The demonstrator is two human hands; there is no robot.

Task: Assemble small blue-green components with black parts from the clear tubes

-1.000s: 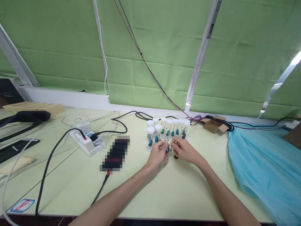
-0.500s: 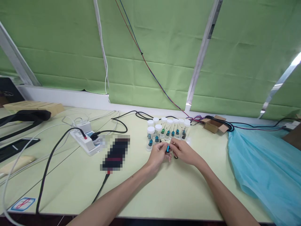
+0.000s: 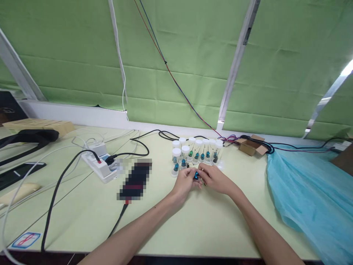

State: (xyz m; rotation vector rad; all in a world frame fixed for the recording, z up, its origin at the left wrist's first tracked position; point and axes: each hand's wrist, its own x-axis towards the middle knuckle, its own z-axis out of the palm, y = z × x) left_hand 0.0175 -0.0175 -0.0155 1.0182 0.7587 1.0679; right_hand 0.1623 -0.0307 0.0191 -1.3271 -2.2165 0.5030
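Observation:
Both hands meet over the pale green table, just in front of a cluster of small clear vials with white caps and blue or green pieces inside. My left hand pinches a small blue piece between thumb and fingers. My right hand is curled, with its fingertips closed on the same blue piece from the right. A small dark part shows faintly under my right hand's fingers; I cannot make it out.
A white power strip with black cables lies left of centre, beside a blurred dark device. A small open cardboard box sits at the back right. Blue plastic sheeting covers the right side. Green blinds hang behind.
My hands have drawn closer together, and my right hand's fingers now close on the blue piece. The small black part that lay beside my right hand is now mostly covered.

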